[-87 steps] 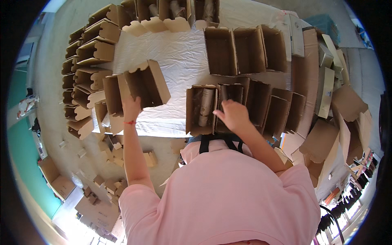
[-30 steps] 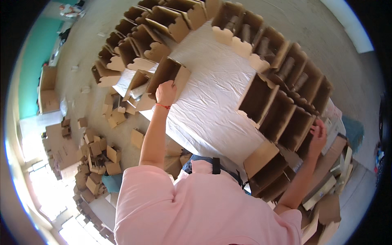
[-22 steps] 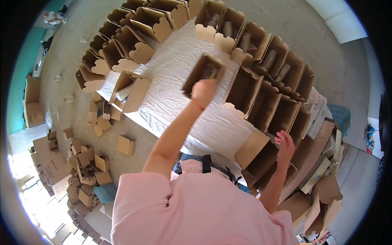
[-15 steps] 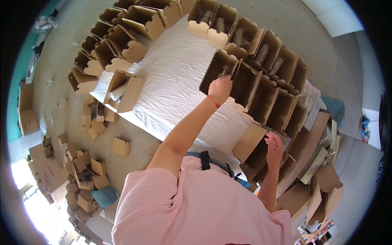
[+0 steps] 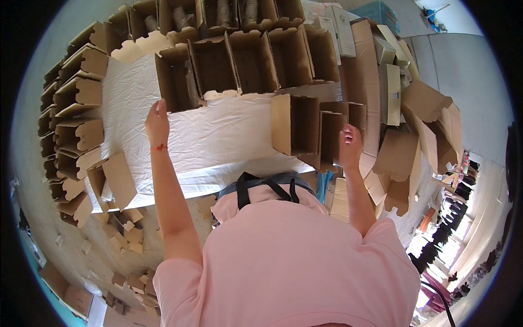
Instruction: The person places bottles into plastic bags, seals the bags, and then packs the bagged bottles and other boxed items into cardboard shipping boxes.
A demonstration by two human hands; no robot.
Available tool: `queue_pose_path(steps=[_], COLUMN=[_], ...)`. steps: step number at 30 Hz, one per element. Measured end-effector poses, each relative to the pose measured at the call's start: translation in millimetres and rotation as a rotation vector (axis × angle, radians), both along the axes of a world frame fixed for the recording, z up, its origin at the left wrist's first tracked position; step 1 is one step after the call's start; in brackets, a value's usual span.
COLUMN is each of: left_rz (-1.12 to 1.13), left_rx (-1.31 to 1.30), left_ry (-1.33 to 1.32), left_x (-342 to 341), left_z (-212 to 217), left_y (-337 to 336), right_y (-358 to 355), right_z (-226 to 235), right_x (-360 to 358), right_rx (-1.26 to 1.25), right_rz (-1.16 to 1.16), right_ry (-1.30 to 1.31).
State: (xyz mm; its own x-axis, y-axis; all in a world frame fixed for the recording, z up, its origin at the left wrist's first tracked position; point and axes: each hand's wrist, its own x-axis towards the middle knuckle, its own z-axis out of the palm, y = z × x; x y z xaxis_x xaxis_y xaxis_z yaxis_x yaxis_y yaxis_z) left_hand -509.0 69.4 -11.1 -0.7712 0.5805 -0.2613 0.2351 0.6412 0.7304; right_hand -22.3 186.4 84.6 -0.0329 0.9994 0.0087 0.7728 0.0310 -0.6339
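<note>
My left hand [image 5: 158, 122], a red string at its wrist, is closed beside the near left corner of an open cardboard box [image 5: 175, 82]; nothing shows between its fingers. Inside that box, a slim clear-wrapped item [image 5: 191, 86] leans along the right wall. To its right stand several more open boxes in a row, their insides dark and bare. My right hand [image 5: 350, 146] has its fingers curled at the edge of a cardboard box [image 5: 333, 133] in a small group at the table's near right. The fingertips partly hide where hand and cardboard meet.
A white sheet [image 5: 218, 136] covers the table. Behind, several boxes hold grey wrapped tubes [image 5: 224, 13]. More open boxes [image 5: 79, 133] line the left edge, with one lone box [image 5: 120, 180] nearer me. Loose cartons [image 5: 400, 152] pile up at the right.
My view has swung to the right. My left hand has let go of the wrapped item and drawn out of the box. My right hand's fingers have curled in at the near right box group.
</note>
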Motion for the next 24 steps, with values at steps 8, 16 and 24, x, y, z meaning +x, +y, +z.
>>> queue_pose_path(steps=[8,16,24], left_rz=[-0.386,-0.036,0.194], left_rx=[-0.078,0.084,-0.023], left_ry=[0.314,0.111,0.048], left_x=[-2,-43,-193], left_z=[-26,13,-18], left_y=[9,-47,-88], right_y=[-32,-41,-13], right_z=[-23,-24,-44], right_x=[-20,-53,-36], right_rx=[-0.223,-0.396,-0.373], right_rz=[0.104,0.154,0.239], right_ry=[0.026,-0.143,-0.237])
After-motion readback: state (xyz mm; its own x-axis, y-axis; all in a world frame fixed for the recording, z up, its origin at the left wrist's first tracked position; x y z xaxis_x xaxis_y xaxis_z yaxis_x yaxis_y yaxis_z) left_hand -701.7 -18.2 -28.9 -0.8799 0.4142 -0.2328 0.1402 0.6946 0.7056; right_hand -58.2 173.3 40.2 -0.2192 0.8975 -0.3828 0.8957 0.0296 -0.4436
